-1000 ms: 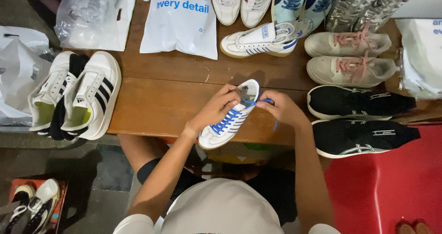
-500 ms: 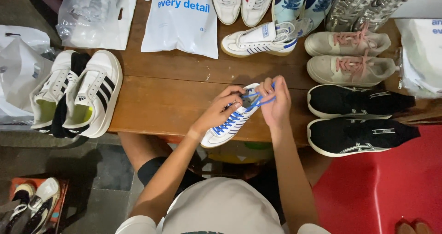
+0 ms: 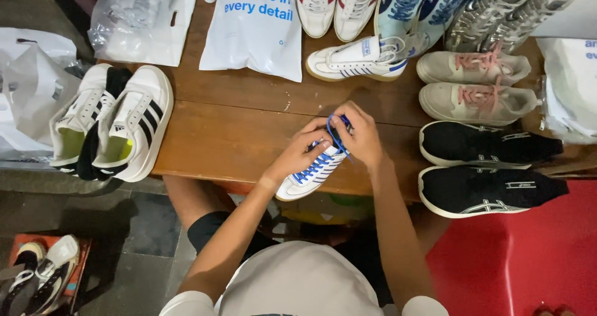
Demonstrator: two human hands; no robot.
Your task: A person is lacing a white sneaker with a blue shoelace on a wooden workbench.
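Observation:
A white sneaker with blue stripes and blue laces (image 3: pixel 311 174) lies on the wooden table (image 3: pixel 230 129), toe hanging over the near edge. My left hand (image 3: pixel 303 152) grips the upper part of the shoe and pinches the blue lace. My right hand (image 3: pixel 359 134) covers the shoe's collar, fingers closed on a loop of the same lace (image 3: pixel 334 137). The shoe's heel is hidden under both hands.
A matching white and blue sneaker (image 3: pixel 357 58) lies behind. Beige pink-laced shoes (image 3: pixel 476 86) and black shoes (image 3: pixel 488 167) sit on the right, white black-striped shoes (image 3: pixel 115 123) on the left. Plastic bags (image 3: pixel 258 24) lie at the back. A red stool (image 3: pixel 528 254) stands lower right.
My right hand moved in from the right and closed over the top of the sneaker, drawing the blue lace into a loop. My left hand stayed on the shoe.

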